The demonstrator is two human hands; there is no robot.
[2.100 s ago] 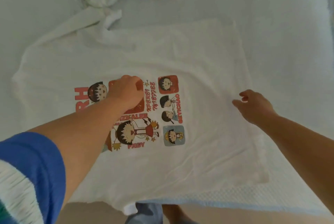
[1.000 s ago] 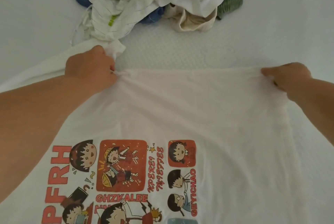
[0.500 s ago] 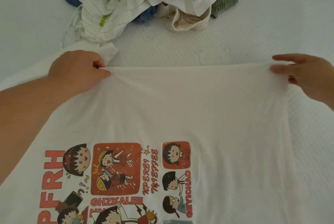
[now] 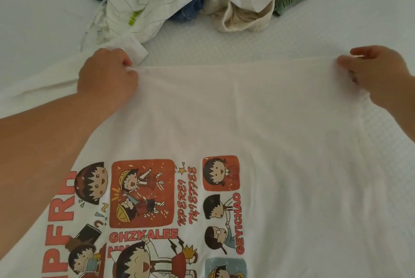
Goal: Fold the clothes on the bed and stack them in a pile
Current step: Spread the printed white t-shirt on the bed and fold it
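White printed T-shirt [image 4: 258, 125] spread on bed [image 4: 314, 30]: left hand [image 4: 107, 75] and right hand [image 4: 379, 71], arms extended, each pinch its far edge with curled fingers.

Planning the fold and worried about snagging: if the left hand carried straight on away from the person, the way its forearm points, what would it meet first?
Probably the white striped garment at the near edge of the unfolded pile, just past the left hand, which grips the white printed T-shirt. Depth is unclear.

White T-shirt [image 4: 258, 125], red cartoon print [image 4: 143, 192]
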